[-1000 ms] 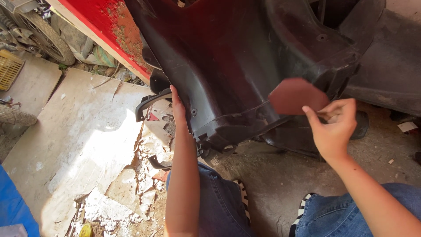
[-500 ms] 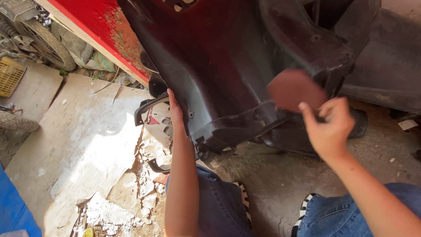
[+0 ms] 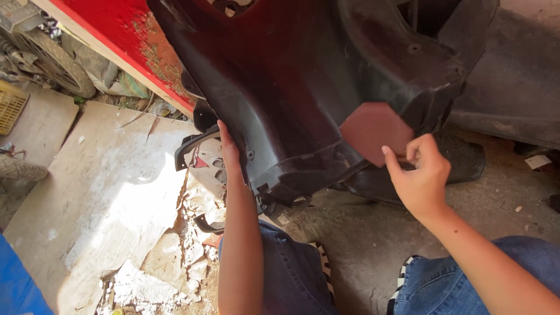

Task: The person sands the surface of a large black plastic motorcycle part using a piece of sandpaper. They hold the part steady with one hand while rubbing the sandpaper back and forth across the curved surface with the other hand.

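The right hand (image 3: 421, 175) pinches a reddish-brown sandpaper sheet (image 3: 373, 131) between thumb and fingers, flat against the dark plastic body panel (image 3: 291, 87). The left hand (image 3: 228, 149) grips the panel's lower left edge, fingers hidden behind it. A yellow crate (image 3: 10, 106) sits far left of the panel.

— What colours do we have here?
— We hold a dark maroon, near-black plastic panel (image 3: 303, 87), and against it a reddish-brown sheet of sandpaper (image 3: 373, 131).
— And behind?
— We see a bright red board (image 3: 125, 44) with rusty, greenish patches, and a yellow crate (image 3: 10, 105) at the far left.
— Below us?
— Our blue jeans (image 3: 291, 280), a black-and-white striped hem (image 3: 324, 265), pale grey-white broken slabs (image 3: 105, 198), and a blue corner (image 3: 20, 289).
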